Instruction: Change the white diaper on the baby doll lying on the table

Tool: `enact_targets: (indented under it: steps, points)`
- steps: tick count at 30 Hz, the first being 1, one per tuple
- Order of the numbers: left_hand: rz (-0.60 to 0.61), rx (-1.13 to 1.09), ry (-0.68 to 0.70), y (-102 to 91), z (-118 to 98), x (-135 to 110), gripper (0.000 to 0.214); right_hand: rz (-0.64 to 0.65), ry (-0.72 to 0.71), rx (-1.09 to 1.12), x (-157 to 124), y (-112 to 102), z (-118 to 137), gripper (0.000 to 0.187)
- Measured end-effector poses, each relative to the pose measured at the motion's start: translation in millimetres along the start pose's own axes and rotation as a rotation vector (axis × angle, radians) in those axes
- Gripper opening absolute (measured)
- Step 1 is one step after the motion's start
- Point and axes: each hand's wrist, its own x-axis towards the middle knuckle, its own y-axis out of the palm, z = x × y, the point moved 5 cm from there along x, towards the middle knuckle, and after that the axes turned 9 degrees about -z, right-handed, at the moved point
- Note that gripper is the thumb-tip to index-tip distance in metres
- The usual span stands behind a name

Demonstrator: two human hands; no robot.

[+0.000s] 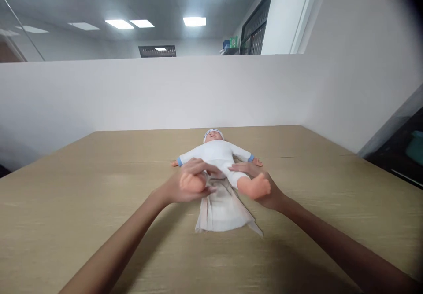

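Observation:
A baby doll [216, 152] lies on its back, head away from me, in a white suit with blue cuffs and a lettered headband. Under its hips a pale diaper [226, 212] spreads towards me, its front end creased and a side tab sticking out. My left hand [180, 184] is at the doll's left-side leg in view, fingers stretched and apart above and below it, partly behind the foot. On the other side, my right hand [272, 195] reaches behind the other foot, its fingers extended over the thigh near the crotch. Motion blurs the fingertips.
The doll lies on a wide wooden table [99, 223] with a seam across its far part. A low white wall [198, 91] stands behind the table, with a glass panel above. At the right is another wall beside a dark opening [399, 148].

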Motion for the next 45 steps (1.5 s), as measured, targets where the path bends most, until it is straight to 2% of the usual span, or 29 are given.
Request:
enact_targets:
  steps: [3,5,9,16,22,36,45]
  points:
    - [0.073,0.041,0.113,4.8,15,-40,0.040,0.084,-0.217,0.001,-19,2,-9,0.036]
    - [0.113,0.061,0.104,11.3,26,-62,0.039,0.101,-0.314,-0.076,-33,7,-15,0.039]
    - [0.190,0.071,0.047,23.9,39,-85,0.039,0.194,-0.334,-0.173,-47,16,-24,0.030]
    - [0.282,0.008,0.029,27.0,37,-84,0.055,0.303,-0.267,-0.177,-44,11,-34,0.026]
    - [0.319,0.058,0.017,27.4,35,-87,0.062,0.351,-0.212,-0.180,-51,14,-42,0.030]
    - [0.337,0.026,-0.060,27.8,34,-89,0.076,0.350,-0.243,-0.165,-47,14,-33,0.024]
    - [0.296,0.007,-0.055,31.6,36,-92,0.051,0.351,-0.198,-0.156,-46,16,-34,0.026]
